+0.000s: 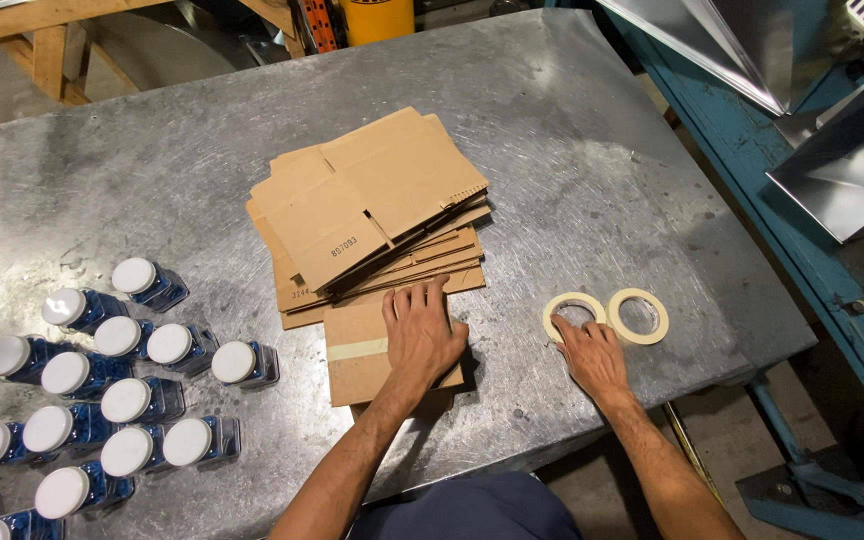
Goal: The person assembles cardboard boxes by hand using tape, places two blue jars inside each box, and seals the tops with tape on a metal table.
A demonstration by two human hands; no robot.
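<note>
At the near edge, below the forearms, a bit of dark blue clothing point(472, 508) of the person shows. From there both arms reach up onto the tabletop point(602, 180).

The left hand point(420, 335) lies palm down, fingers point(414, 300) spread flat and gripping nothing, pressing on a small folded cardboard box point(357, 350) with a strip of pale tape across it. This box lies at the near edge of the tabletop, its far side tucked against a fanned stack of flattened cardboard boxes point(377, 205) that spreads toward the middle of the surface.

The right hand point(592, 360) rests to the right, its fingers point(574, 328) extended and loosely open, the tips touching the near rim of a roll of cream masking tape point(552, 312) lying flat. A second roll of the same tape point(658, 320) lies just beside it on the right, not touched by the hand.

To the left, well apart from both hands, a cluster of blue-tinted clear bottles with white caps point(127, 400) lies on its side in rough rows, caps toward the camera.

The tabletop is dull grey sheet metal, scuffed and mottled with swirling marks, reflecting light in patches. Beyond its far edge stand a wooden frame point(47, 40) at far left and a yellow container point(380, 18) near the middle. Along the right runs a blue-painted metal machine frame point(782, 230) carrying bent shiny sheet-metal pieces point(842, 170). Concrete floor point(722, 440) shows below the right corner of the tabletop.
</note>
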